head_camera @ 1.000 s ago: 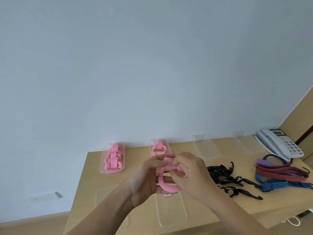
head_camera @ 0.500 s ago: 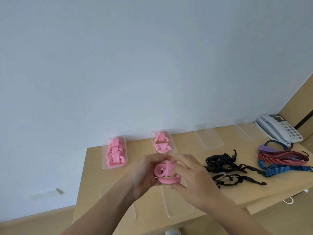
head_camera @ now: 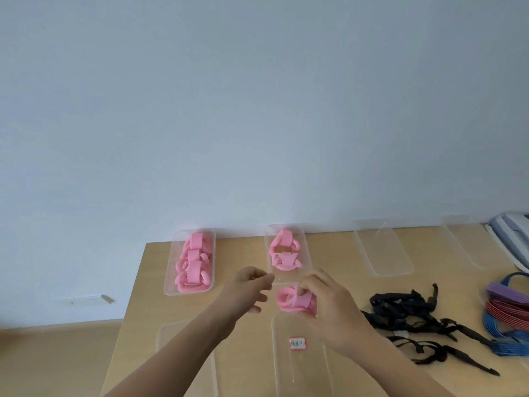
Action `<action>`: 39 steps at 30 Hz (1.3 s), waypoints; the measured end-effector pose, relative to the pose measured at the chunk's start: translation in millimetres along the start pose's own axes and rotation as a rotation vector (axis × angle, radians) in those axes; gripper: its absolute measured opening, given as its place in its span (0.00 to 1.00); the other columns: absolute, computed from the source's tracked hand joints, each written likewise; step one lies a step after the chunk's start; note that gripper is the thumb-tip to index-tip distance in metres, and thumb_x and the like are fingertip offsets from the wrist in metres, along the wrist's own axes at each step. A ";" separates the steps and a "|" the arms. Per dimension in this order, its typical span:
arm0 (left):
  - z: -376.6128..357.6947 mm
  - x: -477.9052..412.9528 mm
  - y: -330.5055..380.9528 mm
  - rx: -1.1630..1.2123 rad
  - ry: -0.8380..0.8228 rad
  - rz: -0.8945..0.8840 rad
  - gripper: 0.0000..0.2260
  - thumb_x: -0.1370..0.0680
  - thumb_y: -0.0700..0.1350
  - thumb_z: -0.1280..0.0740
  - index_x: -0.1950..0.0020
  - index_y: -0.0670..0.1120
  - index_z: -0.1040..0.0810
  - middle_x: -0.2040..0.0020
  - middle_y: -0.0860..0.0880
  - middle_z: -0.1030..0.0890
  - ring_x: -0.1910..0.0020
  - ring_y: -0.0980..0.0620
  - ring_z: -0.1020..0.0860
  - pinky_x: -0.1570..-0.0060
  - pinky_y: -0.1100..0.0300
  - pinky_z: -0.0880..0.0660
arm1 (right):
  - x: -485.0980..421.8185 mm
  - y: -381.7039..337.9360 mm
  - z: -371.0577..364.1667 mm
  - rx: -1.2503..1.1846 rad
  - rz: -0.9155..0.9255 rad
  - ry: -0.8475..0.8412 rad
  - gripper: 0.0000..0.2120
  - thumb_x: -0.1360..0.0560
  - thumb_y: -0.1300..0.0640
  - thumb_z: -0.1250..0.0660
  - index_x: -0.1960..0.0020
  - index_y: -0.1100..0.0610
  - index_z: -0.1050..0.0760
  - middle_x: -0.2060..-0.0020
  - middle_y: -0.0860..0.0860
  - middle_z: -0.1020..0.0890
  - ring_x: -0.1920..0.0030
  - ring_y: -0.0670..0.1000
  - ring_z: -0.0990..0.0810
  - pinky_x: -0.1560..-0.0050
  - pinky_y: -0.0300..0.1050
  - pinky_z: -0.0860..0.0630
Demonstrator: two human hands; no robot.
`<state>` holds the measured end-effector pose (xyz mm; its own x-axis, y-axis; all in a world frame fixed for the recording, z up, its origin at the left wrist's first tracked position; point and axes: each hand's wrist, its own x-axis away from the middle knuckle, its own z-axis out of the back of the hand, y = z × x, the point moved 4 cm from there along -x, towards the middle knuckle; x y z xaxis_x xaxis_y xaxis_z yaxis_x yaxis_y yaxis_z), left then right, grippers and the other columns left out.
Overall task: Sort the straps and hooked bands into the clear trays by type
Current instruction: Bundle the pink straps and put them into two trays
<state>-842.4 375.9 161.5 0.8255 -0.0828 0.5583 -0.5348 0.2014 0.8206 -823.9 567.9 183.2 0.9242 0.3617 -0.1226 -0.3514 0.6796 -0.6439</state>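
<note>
Six clear trays (head_camera: 383, 253), one telephone (head_camera: 512, 239), one pink strap (head_camera: 289, 302) outside any tray

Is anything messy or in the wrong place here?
Yes. The black hooked bands lie tangled in a heap on the table, outside any tray, and the red and blue bands sit loose near its right edge.

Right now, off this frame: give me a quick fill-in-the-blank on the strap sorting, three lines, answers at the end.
1. The rolled strap gripped by the right hand is ___ in colour.
2. The left hand holds ___.
3. The hooked bands lying loose on the table nearest the right hand are ___.

Missing words: pink; nothing; black.
</note>
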 end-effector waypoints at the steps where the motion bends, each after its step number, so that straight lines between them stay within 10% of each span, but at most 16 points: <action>1: 0.6 -11.6 -3.1 -0.038 0.041 0.005 0.09 0.19 0.51 0.31 0.44 0.46 0.20 0.46 0.46 0.16 0.47 0.46 0.17 0.48 0.48 0.18 | -10.7 13.6 -1.0 0.021 -0.022 -0.018 0.18 0.33 0.61 0.26 0.55 0.44 0.30 0.52 0.36 0.29 0.57 0.42 0.25 0.60 0.35 0.30; 15: -10.5 -89.8 -23.2 -0.126 0.248 0.123 0.04 0.23 0.41 0.28 0.51 0.41 0.21 0.59 0.44 0.16 0.66 0.51 0.17 0.61 0.52 0.18 | -114.9 78.7 -43.7 0.059 -0.053 -0.405 0.08 0.27 0.60 0.30 0.51 0.53 0.27 0.52 0.42 0.29 0.59 0.41 0.31 0.60 0.35 0.36; 24: -9.8 -93.2 -25.3 -0.157 0.251 0.110 0.04 0.23 0.40 0.27 0.52 0.41 0.19 0.63 0.45 0.16 0.67 0.51 0.18 0.60 0.51 0.18 | -104.8 82.8 -48.2 0.125 0.051 -0.180 0.14 0.41 0.65 0.18 0.60 0.55 0.18 0.53 0.45 0.18 0.56 0.42 0.29 0.61 0.22 0.39; 33: -1.4 -81.5 -18.7 -0.420 0.319 -0.008 0.09 0.24 0.49 0.25 0.47 0.48 0.19 0.53 0.53 0.16 0.52 0.50 0.18 0.50 0.54 0.21 | -89.7 79.0 -54.1 0.323 0.052 -0.133 0.10 0.35 0.63 0.25 0.57 0.51 0.16 0.58 0.45 0.17 0.56 0.55 0.22 0.59 0.52 0.21; 39: -5.1 -52.2 -6.6 -0.527 0.327 -0.146 0.09 0.22 0.50 0.28 0.43 0.50 0.19 0.47 0.57 0.18 0.53 0.55 0.19 0.50 0.57 0.24 | -75.8 64.3 -37.3 0.215 0.015 -0.074 0.12 0.31 0.67 0.32 0.56 0.51 0.17 0.51 0.41 0.16 0.54 0.52 0.23 0.61 0.44 0.27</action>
<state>-881.1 383.9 126.3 0.9402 0.1397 0.3106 -0.3206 0.6709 0.6687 -911.0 560.4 123.0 0.9081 0.4130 -0.0697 -0.3958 0.7917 -0.4654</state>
